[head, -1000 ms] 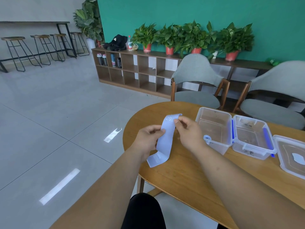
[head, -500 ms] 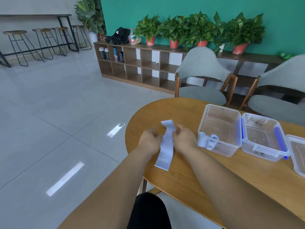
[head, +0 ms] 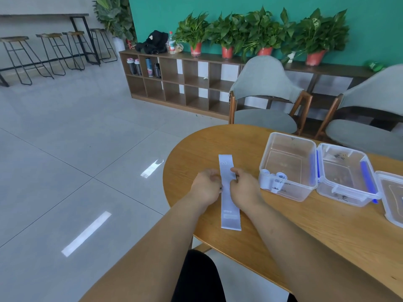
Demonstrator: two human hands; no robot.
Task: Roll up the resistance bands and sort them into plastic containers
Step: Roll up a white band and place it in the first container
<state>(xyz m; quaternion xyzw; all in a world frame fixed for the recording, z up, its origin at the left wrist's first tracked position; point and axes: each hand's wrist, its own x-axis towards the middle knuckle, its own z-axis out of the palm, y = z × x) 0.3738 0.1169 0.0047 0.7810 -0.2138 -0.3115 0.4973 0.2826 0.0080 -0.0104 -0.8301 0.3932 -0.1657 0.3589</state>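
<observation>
In the head view, a flat pale-blue elastic resistance band (head: 229, 205) is laid out lengthwise on the round wooden table (head: 294, 232). Its left edge is pinched by the curled left hand (head: 206, 186), its right edge by the right hand (head: 245, 186). Rolled pale bands (head: 275, 182) are seen inside the nearest clear plastic container (head: 291, 194), to the right of the hands.

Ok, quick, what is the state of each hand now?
Left hand: pinches the band at its left edge.
Right hand: pinches the band at its right edge.
</observation>
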